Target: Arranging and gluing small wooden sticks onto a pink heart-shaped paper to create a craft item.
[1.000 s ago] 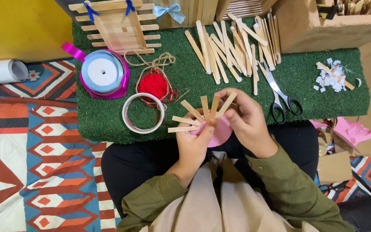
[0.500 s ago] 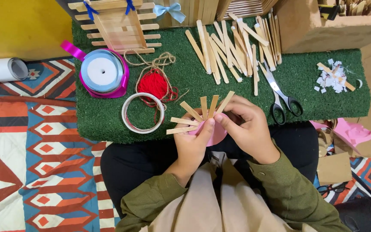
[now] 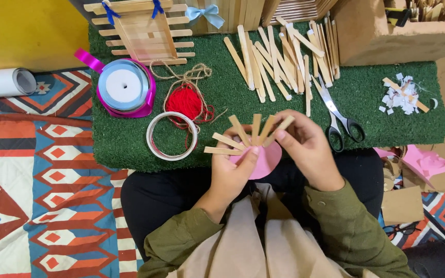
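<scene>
Little has shifted since a moment ago: both hands stay in the same spot at the near edge of the green turf surface (image 3: 130,149), and the right fingers have only edged slightly along the fan. From the left, a white paper roll (image 3: 3,82) lies on the patterned rug (image 3: 42,180), well apart from the work. On the turf sit a ribbon spool (image 3: 124,87) with a magenta rim, a ball of red yarn (image 3: 184,101) tangled with brown twine, and a ring of tape (image 3: 172,136) just beside the left hand (image 3: 233,172). That hand is closed around a pink paper disc (image 3: 263,162), thumb pressed on its face, with five flat wooden sticks (image 3: 248,135) spreading from the disc like spokes, pale and evenly splayed. The right hand (image 3: 307,149) pinches the rightmost stick between fingertips, fingers curled. Beyond them a loose pile of craft sticks (image 3: 279,62) covers the far middle of the turf, and scissors (image 3: 338,116) lie just right of the right hand. Bare turf shows between the scissors and a small heap of white paper scraps (image 3: 401,95) near the right edge.
</scene>
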